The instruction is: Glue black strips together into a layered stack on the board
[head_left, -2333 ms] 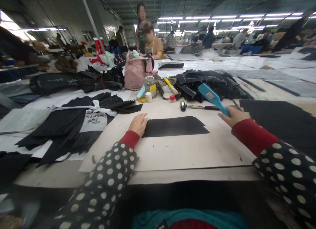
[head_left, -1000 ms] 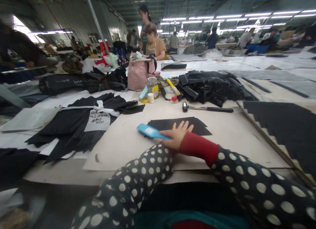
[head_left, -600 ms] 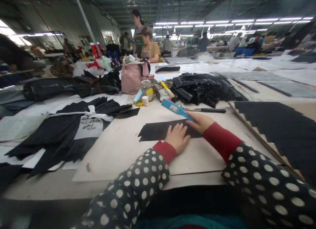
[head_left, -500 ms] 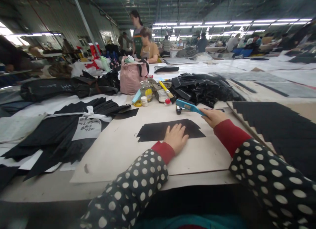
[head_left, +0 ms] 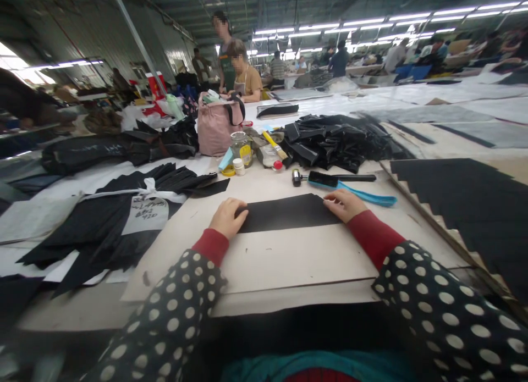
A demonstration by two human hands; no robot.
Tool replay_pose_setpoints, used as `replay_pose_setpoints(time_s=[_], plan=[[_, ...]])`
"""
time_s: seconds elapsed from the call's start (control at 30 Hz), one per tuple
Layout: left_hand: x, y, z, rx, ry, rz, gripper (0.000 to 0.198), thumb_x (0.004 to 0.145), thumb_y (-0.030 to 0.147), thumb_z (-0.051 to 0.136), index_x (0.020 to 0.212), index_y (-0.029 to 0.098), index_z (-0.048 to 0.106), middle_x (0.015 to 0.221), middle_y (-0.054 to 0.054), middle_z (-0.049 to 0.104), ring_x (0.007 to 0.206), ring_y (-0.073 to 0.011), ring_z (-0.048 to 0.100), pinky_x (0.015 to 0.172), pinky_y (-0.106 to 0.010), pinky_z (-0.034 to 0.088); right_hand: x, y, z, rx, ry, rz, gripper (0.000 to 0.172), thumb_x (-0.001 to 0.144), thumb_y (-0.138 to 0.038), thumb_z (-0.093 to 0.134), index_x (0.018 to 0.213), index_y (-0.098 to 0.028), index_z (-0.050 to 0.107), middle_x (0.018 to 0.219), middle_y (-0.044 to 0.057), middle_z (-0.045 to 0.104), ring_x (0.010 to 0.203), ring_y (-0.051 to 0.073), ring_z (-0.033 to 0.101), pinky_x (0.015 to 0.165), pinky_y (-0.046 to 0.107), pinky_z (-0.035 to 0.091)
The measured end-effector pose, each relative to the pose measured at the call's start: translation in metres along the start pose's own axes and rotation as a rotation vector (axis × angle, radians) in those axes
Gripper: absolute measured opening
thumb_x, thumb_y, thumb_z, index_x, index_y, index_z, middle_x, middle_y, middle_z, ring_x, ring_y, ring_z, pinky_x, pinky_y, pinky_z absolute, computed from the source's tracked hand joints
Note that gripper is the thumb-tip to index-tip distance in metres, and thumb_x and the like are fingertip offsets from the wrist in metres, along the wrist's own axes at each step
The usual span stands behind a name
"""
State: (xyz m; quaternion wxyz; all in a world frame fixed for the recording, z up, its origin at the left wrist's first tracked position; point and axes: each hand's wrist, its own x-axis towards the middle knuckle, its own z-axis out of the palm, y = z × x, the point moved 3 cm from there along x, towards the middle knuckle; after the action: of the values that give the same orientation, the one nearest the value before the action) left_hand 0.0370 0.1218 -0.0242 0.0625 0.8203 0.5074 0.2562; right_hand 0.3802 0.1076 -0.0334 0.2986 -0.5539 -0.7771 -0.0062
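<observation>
A flat black material piece (head_left: 284,212) lies across the pale board (head_left: 289,261) in front of me. My left hand (head_left: 229,216) grips its left end, thumb toward me and fingers at the far corner. At the opposite end, my right hand (head_left: 344,204) pinches the upper right corner, its fingertips partly hidden. Just beyond the right hand rests a blue-handled brush (head_left: 358,194) with dark bristles. It lies against a hammer (head_left: 342,177) with a black handle and metal head.
Tied black pieces with a handwritten label (head_left: 145,212) spread on the left. Stacked black sheets (head_left: 457,206) lie at right. Behind are a glass jar (head_left: 241,148), a yellow-handled paintbrush (head_left: 274,144), a pink bag (head_left: 218,126) and a heap of black strips (head_left: 338,140). People work farther back.
My right hand has put down the blue brush beside the hammer and taken the piece's right end. My left hand has slid from the piece's middle to its left end.
</observation>
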Motion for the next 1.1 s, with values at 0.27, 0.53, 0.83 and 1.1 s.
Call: replay_pose_setpoints(time_s=[0.27, 0.53, 0.83, 1.1], plan=[[-0.008, -0.022, -0.001, -0.083, -0.123, -0.276, 0.037, 0.074, 0.034, 0.060, 0.102, 0.010, 0.058, 0.094, -0.006, 0.053, 0.080, -0.0154, 0.051, 0.080, -0.030, 0.044, -0.005, 0.004, 0.011, -0.032, -0.125, 0.164, 0.046, 0.072, -0.048, 0.055, 0.096, -0.010, 0.066, 0.089, 0.012, 0.058, 0.077, 0.021, 0.056, 0.075, 0.036, 0.048], [-0.007, -0.021, 0.003, -0.022, -0.146, -0.395, 0.041, 0.074, 0.036, 0.061, 0.106, 0.011, 0.058, 0.095, -0.007, 0.050, 0.090, -0.0168, 0.051, 0.088, -0.029, 0.040, 0.001, -0.001, 0.008, -0.157, -0.234, 0.264, 0.038, 0.072, -0.044, 0.059, 0.091, -0.012, 0.067, 0.084, 0.010, 0.059, 0.082, 0.023, 0.054, 0.078, 0.036, 0.044], [0.001, -0.023, 0.004, -0.100, -0.216, -0.493, 0.045, 0.070, 0.033, 0.064, 0.108, 0.010, 0.056, 0.103, -0.008, 0.047, 0.095, -0.0167, 0.049, 0.090, -0.026, 0.039, 0.008, 0.003, 0.014, 0.066, -0.220, 0.509, 0.026, 0.061, -0.033, 0.067, 0.078, -0.015, 0.058, 0.073, 0.004, 0.055, 0.067, 0.017, 0.052, 0.063, 0.030, 0.042], [0.009, -0.020, -0.001, -0.118, -0.333, -0.479, 0.056, 0.069, 0.035, 0.060, 0.118, 0.011, 0.051, 0.107, -0.009, 0.044, 0.100, -0.0184, 0.047, 0.092, -0.028, 0.037, 0.004, -0.002, 0.016, 0.213, -0.181, 0.454, 0.030, 0.062, -0.024, 0.063, 0.089, -0.016, 0.052, 0.070, 0.000, 0.052, 0.059, 0.011, 0.047, 0.057, 0.024, 0.042]])
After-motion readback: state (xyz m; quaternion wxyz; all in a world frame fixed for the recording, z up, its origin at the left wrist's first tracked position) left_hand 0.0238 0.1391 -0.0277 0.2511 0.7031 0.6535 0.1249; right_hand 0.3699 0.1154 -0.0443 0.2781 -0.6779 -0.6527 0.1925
